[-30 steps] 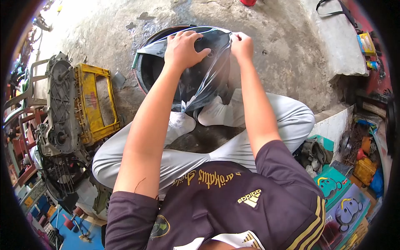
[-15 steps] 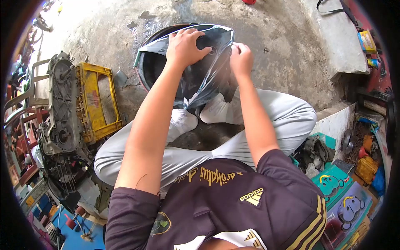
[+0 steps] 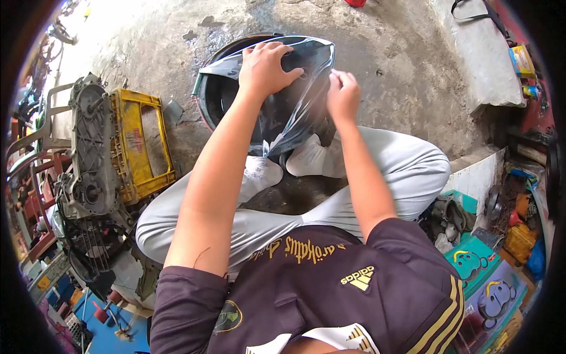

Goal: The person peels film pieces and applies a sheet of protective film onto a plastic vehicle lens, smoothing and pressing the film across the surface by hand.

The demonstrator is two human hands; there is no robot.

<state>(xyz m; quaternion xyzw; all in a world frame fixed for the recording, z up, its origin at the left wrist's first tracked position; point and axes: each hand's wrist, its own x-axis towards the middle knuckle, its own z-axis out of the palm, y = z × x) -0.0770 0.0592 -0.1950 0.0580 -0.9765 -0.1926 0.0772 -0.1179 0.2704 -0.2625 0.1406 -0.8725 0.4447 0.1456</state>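
Note:
A clear, shiny plastic sheet (image 3: 315,56) is spread over a dark round tub-like container (image 3: 210,109) on the floor in front of my feet. Its folds run down to a gathered point near my left foot. My left hand (image 3: 264,69) rests on the sheet, fingers spread and thumb apart, holding nothing. At the sheet's right edge, my right hand (image 3: 344,97) has its thumb and forefinger pinched together on the plastic. The container's inside looks dark through the sheet, and its far side is partly hidden.
A yellow crate (image 3: 131,144) and a grey metal engine casing (image 3: 91,144) stand at the left. A concrete slab (image 3: 480,65) lies at the right. Teal box packaging (image 3: 471,259) and assorted parts are heaped at the lower right. My legs are folded around the container.
My right hand has shifted slightly downward along the sheet's right edge. The left hand stays spread on the plastic, and the whole view has shifted a little.

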